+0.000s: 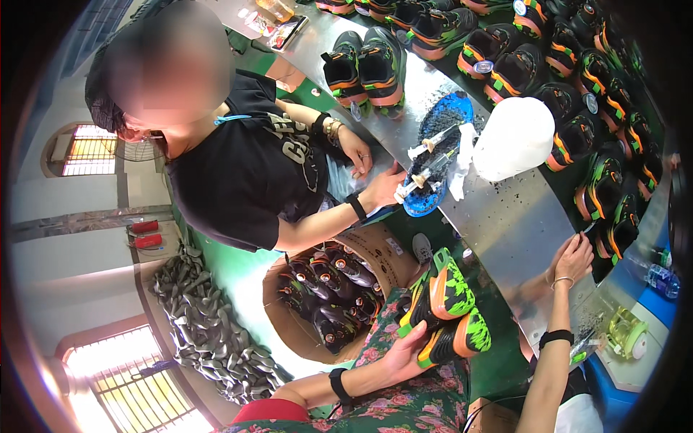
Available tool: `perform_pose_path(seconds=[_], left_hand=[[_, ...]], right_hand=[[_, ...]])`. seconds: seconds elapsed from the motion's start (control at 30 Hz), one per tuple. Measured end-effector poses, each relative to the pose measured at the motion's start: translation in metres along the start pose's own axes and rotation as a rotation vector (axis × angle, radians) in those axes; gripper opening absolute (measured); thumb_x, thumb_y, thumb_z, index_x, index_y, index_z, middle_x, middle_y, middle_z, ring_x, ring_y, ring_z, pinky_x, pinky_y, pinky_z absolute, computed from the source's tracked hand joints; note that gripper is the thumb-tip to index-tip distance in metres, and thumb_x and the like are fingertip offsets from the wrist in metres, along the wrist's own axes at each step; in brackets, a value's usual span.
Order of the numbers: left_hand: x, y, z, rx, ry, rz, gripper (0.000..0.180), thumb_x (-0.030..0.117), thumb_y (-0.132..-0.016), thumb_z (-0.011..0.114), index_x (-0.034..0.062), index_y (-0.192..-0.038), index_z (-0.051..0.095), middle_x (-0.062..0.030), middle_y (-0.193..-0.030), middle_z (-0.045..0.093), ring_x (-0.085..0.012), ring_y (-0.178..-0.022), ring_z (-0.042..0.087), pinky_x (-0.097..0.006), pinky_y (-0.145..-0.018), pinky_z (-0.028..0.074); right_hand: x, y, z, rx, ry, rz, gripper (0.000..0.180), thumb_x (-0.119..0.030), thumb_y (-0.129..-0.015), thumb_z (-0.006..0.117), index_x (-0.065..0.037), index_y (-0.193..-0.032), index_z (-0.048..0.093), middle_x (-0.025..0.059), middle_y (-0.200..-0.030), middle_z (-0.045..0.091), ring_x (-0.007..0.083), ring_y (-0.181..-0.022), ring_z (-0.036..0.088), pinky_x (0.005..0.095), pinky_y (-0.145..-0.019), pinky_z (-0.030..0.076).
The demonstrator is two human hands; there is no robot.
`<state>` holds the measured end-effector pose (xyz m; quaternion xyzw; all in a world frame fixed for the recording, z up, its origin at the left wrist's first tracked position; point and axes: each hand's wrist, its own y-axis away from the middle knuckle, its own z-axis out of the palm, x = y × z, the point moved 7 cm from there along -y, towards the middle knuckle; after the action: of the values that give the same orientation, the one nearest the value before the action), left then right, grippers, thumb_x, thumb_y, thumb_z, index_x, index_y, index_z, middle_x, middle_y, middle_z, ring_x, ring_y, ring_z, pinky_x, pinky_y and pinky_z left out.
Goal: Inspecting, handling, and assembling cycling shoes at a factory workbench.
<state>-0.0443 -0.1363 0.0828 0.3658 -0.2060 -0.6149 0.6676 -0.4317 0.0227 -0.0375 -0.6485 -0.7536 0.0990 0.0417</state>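
Left hand: left hand [404,353] clasps a pair of black sneakers [444,314] with orange and green soles, held in the lap, soles turned outward, fingers wrapped round the heel end.
Right hand: right hand [574,260] reaches forward to the metal table [505,216]; fingertips seem to pinch a small thing at the table's far edge. Cannot tell what it is.
Handling note: judged best to support both shoes from underneath so that the upper one does not slide off the lower.
Count, in hand: two sneakers.
Count, beyond the right hand: roughly two dozen matching sneakers [577,79] in rows; exact count not possible.
Count, left of the left hand: one cardboard box [375,252] of skates or shoes, number hidden.
Count, other: one white jug [514,138]; one blue tray [437,155]; one co-worker's pair of hands [364,169] at the tray.
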Motion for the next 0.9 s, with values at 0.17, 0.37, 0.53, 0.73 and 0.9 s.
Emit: perform_pose_path(seconds=[0.17,0.37,0.53,0.73,0.9], left_hand=[[-0.001,-0.029,0.008,0.016,-0.06,0.037,0.051,0.036,-0.099,0.055,0.0101,-0.141,0.042,-0.0065,-0.136,0.054,-0.02,-0.123,0.053,-0.041,-0.106,0.041],[-0.008,-0.059,0.022,0.011,-0.243,0.112,0.044,0.025,-0.097,0.062,0.0111,-0.136,0.047,0.0012,-0.122,0.06,-0.011,-0.109,0.059,-0.031,-0.093,0.049],[-0.025,-0.096,0.03,0.031,-0.404,0.229,0.052,0.02,-0.093,0.068,0.0075,-0.138,0.044,0.0004,-0.123,0.057,-0.0105,-0.111,0.056,-0.029,-0.095,0.046],[-0.03,-0.114,0.041,0.053,-0.566,0.453,0.051,0.015,-0.094,0.067,0.0039,-0.138,0.045,-0.0014,-0.128,0.055,-0.0098,-0.117,0.051,-0.028,-0.102,0.04],[-0.031,-0.107,0.048,0.116,-0.536,0.551,0.05,0.028,-0.095,0.067,0.0001,-0.132,0.049,-0.0039,-0.123,0.058,-0.0103,-0.111,0.053,-0.028,-0.099,0.042]], right_hand=[[0.002,0.001,0.004,-0.01,-0.001,0.004,0.04,-0.045,-0.101,0.04,-0.019,-0.123,0.06,0.0031,-0.117,0.062,0.026,-0.109,0.056,0.0481,-0.086,0.041],[0.003,0.0,0.003,-0.003,-0.003,-0.005,0.04,-0.045,-0.101,0.04,-0.019,-0.123,0.06,0.0027,-0.118,0.062,0.0258,-0.109,0.056,0.0477,-0.086,0.041],[0.0,-0.001,0.003,-0.005,-0.012,-0.008,0.039,-0.045,-0.101,0.04,-0.02,-0.123,0.06,0.0023,-0.118,0.062,0.0254,-0.109,0.056,0.0473,-0.085,0.041],[0.0,0.001,0.004,-0.029,0.026,0.001,0.039,-0.045,-0.101,0.039,-0.021,-0.123,0.06,0.0005,-0.12,0.062,0.0243,-0.109,0.056,0.0472,-0.085,0.041],[0.001,0.001,0.005,-0.015,0.019,-0.012,0.039,-0.045,-0.101,0.038,-0.022,-0.124,0.06,0.0004,-0.12,0.062,0.0246,-0.109,0.056,0.0473,-0.084,0.041]])
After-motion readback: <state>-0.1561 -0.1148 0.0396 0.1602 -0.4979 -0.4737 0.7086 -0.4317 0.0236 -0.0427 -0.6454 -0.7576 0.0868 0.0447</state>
